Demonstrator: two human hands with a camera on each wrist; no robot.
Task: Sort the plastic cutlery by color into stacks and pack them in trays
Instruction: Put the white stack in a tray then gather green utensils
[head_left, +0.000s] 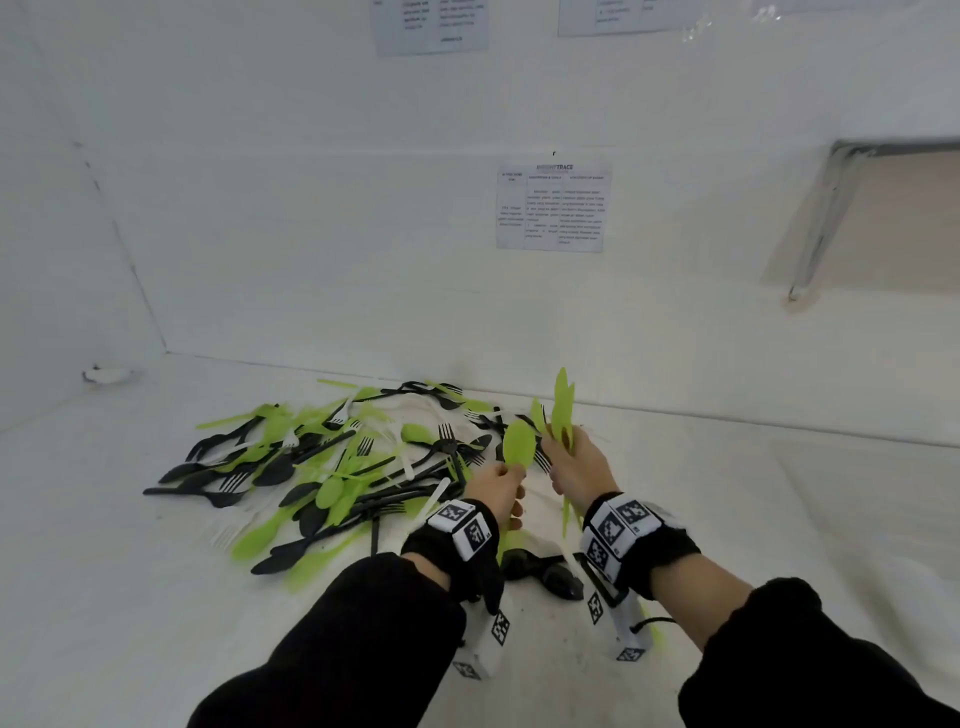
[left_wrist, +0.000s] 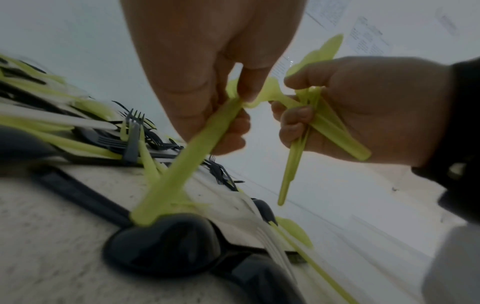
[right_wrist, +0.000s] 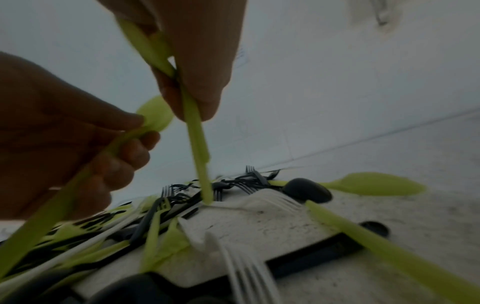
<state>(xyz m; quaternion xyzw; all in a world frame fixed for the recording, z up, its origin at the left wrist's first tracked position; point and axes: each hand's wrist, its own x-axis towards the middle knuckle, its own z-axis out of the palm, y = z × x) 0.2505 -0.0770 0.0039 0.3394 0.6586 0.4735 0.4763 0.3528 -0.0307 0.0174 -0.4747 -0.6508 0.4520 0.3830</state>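
Observation:
A mixed pile of green, black and white plastic cutlery (head_left: 332, 467) lies on the white table (head_left: 130, 597) near the back wall. My left hand (head_left: 501, 480) pinches the handle of a single green spoon (head_left: 519, 441), bowl up, just right of the pile. Close beside it my right hand (head_left: 571, 460) grips a bundle of green cutlery (head_left: 561, 410) standing upright. In the left wrist view the green spoon's handle (left_wrist: 187, 160) slants down from my left hand (left_wrist: 228, 98), and the right hand (left_wrist: 298, 115) clasps the green bundle (left_wrist: 327, 127). No tray is in view.
Black spoons (head_left: 550, 574) and a white fork (right_wrist: 249, 267) lie on the table under my wrists. A paper sheet (head_left: 553, 208) is stuck to the back wall, and a recessed opening (head_left: 883, 218) sits at the right. Bare table (head_left: 805, 519) spreads to the right.

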